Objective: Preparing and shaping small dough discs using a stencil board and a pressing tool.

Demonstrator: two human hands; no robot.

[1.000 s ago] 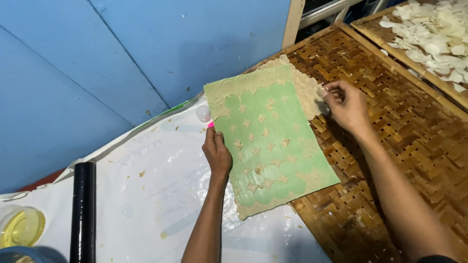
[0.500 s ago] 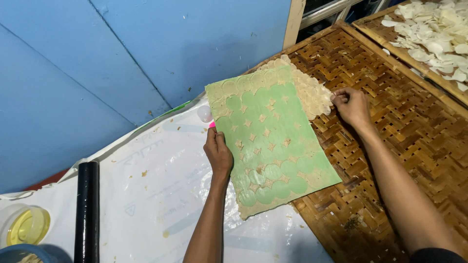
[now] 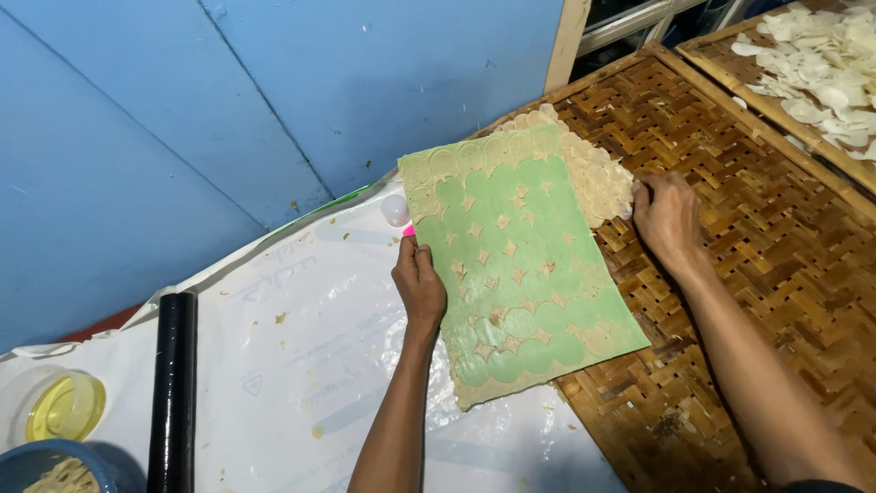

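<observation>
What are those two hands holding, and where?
The left hand grips the green sheet by its left edge. The right hand rests at the pale dough rounds.

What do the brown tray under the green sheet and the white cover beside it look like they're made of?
The brown tray looks like woven bamboo or a similar plant strip: flat strips cross in a basket pattern, with a matte, dry finish. The white cover appears to be thin plastic sheeting: it is glossy, wrinkled and reflects light. The green sheet looks like smooth flexible plastic, though that is less certain.
</observation>
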